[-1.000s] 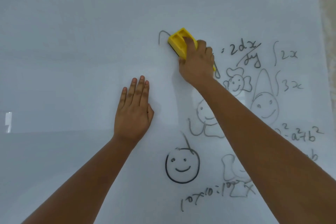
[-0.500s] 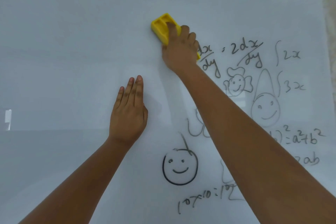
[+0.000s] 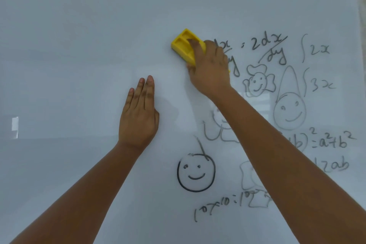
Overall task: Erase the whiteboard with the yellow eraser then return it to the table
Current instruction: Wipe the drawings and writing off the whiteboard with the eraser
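Yellow eraser was clamped in right hand against whiteboard; left hand lay flat, holding nothing. Risk: smiley face and formulas could be missed, ink smeared by forearm.

Two bare forearms, no sleeves, hands without rings or watch, short unpainted fingernails

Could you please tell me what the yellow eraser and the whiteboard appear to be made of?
The yellow eraser looks like moulded hard plastic, matt to slightly satin: its top has crisp rectangular recesses with even walls. Its wiping face is hidden. The whiteboard seems a smooth, glossy coated panel or film, since it shows soft reflections; the core cannot be told.
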The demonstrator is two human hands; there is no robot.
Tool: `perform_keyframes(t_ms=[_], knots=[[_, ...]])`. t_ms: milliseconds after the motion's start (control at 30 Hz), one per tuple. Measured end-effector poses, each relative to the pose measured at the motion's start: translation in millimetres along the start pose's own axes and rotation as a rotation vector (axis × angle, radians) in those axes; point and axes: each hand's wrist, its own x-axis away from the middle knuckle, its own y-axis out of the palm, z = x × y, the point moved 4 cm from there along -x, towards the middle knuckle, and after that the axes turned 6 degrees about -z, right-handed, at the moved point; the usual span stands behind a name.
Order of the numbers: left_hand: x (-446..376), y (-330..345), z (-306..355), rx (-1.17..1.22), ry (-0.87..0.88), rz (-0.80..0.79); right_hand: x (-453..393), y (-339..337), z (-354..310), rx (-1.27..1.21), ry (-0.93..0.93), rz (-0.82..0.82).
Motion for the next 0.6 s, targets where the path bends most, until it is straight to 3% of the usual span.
perform_keyframes(t_ms=[100, 267, 467, 600], knots=[[-0.1, -0.4, 0.7, -0.018, 0.002, -0.024, 13.5, 1.2, 13.4, -0.052, 0.157, -0.014], [0.1, -0.8, 1.1, -0.025, 0.005, -0.021, 88.9, 21.2, -8.5, -0.088, 0.067, -0.001], [0.2, 2.4, -0.1, -0.028, 0.017, -0.003, 103.5, 25.8, 29.0, -0.1, 0.269, 0.03], [1.1, 2.9, -0.9, -0.029, 0.015, 0.002, 149.1, 35.9, -5.7, -0.11, 0.148, 0.026]])
